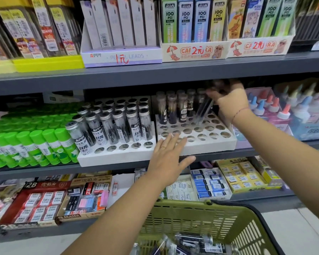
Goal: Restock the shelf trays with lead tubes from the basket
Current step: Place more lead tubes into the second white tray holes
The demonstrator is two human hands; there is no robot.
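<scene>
Two white foam trays with round holes stand on the middle shelf. The left tray (pixel 116 154) holds several capped lead tubes (pixel 118 126). The right tray (pixel 208 144) has several tubes (pixel 181 107) in its back rows and open holes in front. My right hand (pixel 228 100) grips a bunch of lead tubes (pixel 203 109), blurred, tilted down over the right tray's back right holes. My left hand (pixel 166 157) lies flat with straight fingers on the right tray's front left corner. The green basket (pixel 191 218) sits low in front, with more tubes (pixel 195 243) inside.
Green glue sticks (pixel 31 146) crowd the shelf left of the trays; glue bottles (pixel 276 109) stand to the right. The shelf above (pixel 155 72) hangs close over my right hand and carries boxed pencil leads. Eraser boxes (pixel 81 197) fill the lower shelf.
</scene>
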